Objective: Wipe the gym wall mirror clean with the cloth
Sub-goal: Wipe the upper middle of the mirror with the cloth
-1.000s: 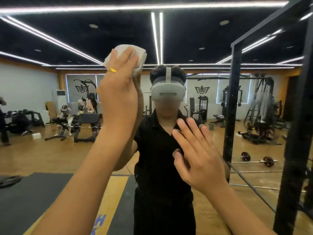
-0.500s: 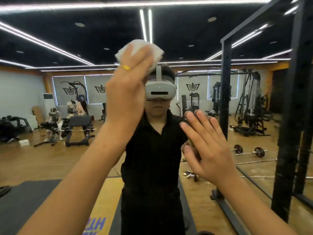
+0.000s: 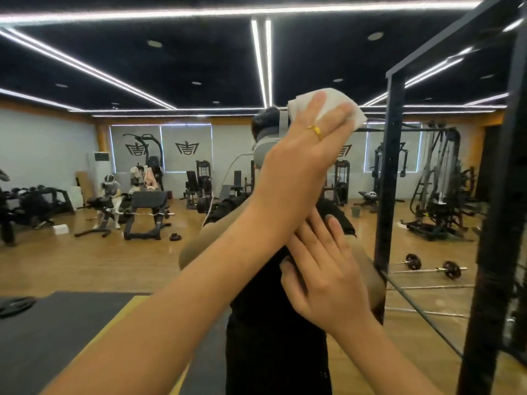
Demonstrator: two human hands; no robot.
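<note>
Cloth pressed to the gym mirror, upper centre-right of the frame

The left hand (image 3: pixel 302 155), wearing a gold ring (image 3: pixel 316 130), crosses up from the lower left and presses a folded white cloth (image 3: pixel 332 99) flat against the wall mirror (image 3: pixel 114 266) with straight fingers. Below it, the right hand (image 3: pixel 328 283) lies open on the glass, fingers spread. A black rack upright (image 3: pixel 499 252) stands at the right edge.

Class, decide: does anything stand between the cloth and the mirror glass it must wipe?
Nothing visible does: the left hand presses the cloth against the mirror; the right hand lies lower, clear of it.
</note>
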